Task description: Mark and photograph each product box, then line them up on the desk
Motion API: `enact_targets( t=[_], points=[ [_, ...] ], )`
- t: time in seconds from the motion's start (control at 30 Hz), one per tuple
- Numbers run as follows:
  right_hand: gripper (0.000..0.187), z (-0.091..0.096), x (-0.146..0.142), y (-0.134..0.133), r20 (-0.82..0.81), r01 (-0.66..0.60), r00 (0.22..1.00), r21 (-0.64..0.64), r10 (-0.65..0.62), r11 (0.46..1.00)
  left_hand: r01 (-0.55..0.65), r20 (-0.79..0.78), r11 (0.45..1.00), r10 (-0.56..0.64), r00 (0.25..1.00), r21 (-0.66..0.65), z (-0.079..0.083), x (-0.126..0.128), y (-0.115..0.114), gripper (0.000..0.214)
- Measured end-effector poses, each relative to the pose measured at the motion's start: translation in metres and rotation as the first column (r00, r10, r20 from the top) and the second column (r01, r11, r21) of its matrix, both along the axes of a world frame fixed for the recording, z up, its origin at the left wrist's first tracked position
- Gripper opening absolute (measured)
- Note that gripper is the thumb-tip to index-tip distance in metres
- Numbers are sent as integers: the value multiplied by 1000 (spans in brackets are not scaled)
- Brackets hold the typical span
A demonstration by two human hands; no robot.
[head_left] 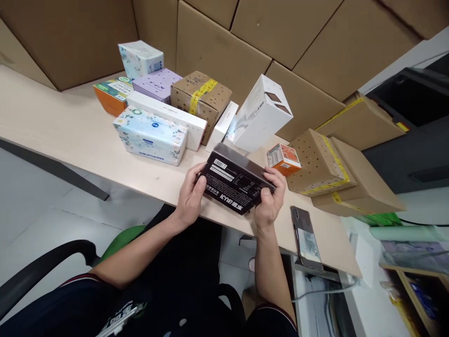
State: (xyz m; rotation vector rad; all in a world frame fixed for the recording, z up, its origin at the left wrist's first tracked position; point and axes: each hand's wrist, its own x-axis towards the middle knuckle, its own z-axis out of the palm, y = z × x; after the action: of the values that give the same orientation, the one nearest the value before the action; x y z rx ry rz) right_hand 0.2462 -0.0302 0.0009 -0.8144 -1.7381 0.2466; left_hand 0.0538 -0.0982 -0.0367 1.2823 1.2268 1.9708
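Between both hands I hold a black box (233, 180) printed with white text and a barcode, tilted above the table's front edge. My left hand (191, 194) grips its left end, thumb on the printed face. Around the right end, my right hand (270, 196) has its thumb on the same face and fingers over the top edge. A tissue pack (150, 135) in light blue and white lies left of the box. Behind it stands a tall white box (263, 112), and to the right is a small orange box (284, 159).
On the table (147, 178) are a long white box (168, 114), a taped brown carton (199, 96), a purple box (156, 84), an orange-green box (114, 96) and another tissue pack (142, 58). A phone (306, 236) lies at right. Stacked cartons (220, 56) wall the back.
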Motion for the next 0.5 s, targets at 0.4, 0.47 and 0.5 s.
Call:
enact_targets(
  t=[0.4, 0.47, 0.5],
  points=[
    [49, -2, 8, 1, -190, -57, 981, -482, -41, 874, 58, 2, 998, -59, 998, 30, -1, -9, 0, 47],
    [52, 1, 8, 1, -245, -83, 968, -500, -49, 862, 60, -32, 998, -60, 998, 13, -2, -10, 1, 45],
    [54, 2, 9, 1, -276, -103, 960, -497, -45, 862, 64, -36, 998, -63, 997, -1, -2, -10, 1, 44]
  ],
)
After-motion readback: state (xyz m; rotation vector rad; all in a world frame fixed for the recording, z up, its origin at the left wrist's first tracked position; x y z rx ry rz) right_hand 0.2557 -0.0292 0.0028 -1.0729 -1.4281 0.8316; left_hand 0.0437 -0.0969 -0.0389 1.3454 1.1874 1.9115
